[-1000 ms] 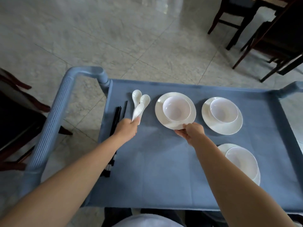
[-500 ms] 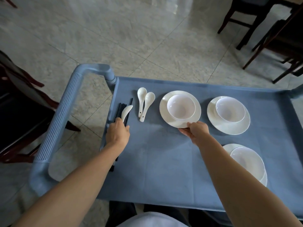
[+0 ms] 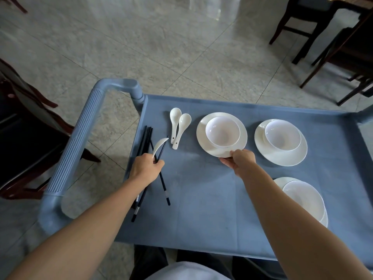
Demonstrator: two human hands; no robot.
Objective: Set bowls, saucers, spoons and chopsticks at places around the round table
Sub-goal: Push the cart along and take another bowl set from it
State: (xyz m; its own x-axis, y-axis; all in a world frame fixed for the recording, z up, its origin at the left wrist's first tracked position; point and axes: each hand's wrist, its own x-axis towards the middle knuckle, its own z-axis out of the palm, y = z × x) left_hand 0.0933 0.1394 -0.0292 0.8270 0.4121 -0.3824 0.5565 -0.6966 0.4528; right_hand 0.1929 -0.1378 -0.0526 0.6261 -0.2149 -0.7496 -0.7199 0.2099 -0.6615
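My right hand (image 3: 239,161) pinches the saucer (image 3: 201,136) by its rim; if it tilts, the bowl (image 3: 222,131) could slide off. My left hand (image 3: 146,168) fingers (image 3: 160,164) grip a spoon (image 3: 159,145) and chopsticks (image 3: 163,185), which may slip.

Soft, cool daylight came from the far side and left a pale glare on the tiled floor (image 3: 203,11) at the top. The chairs (image 3: 310,25) sat in deep shadow, the bowls (image 3: 223,131) cast only faint shadows on the cart (image 3: 201,209), and the wide lens bowed lines toward the corners.
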